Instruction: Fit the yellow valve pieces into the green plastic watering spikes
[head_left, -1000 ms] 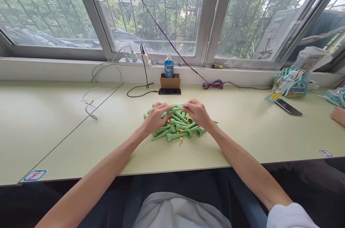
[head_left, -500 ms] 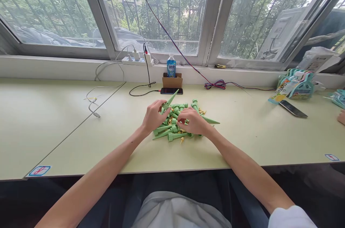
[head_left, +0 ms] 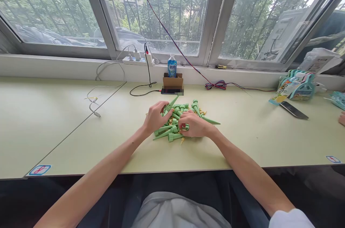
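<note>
A heap of green plastic spikes (head_left: 185, 120) with small yellow parts lies in the middle of the pale green table (head_left: 242, 138). My left hand (head_left: 155, 117) is closed on one green spike (head_left: 170, 103) that points up and away from me. My right hand (head_left: 194, 125) rests on the heap just right of it, fingers curled and pinched over the pieces; what they grip is too small to name. The two hands almost touch above the heap.
Behind the heap stand a cardboard holder (head_left: 173, 81) with a blue-labelled bottle (head_left: 171, 66) and a dark phone. Cables (head_left: 105, 91) trail at the left; a phone (head_left: 293, 110) and packages (head_left: 295, 86) lie right. Another person's hand (head_left: 341, 118) shows at the right edge.
Both hands lay flat on the heap a second ago. My left hand has since lifted one spike, and my right hand has curled in beside it.
</note>
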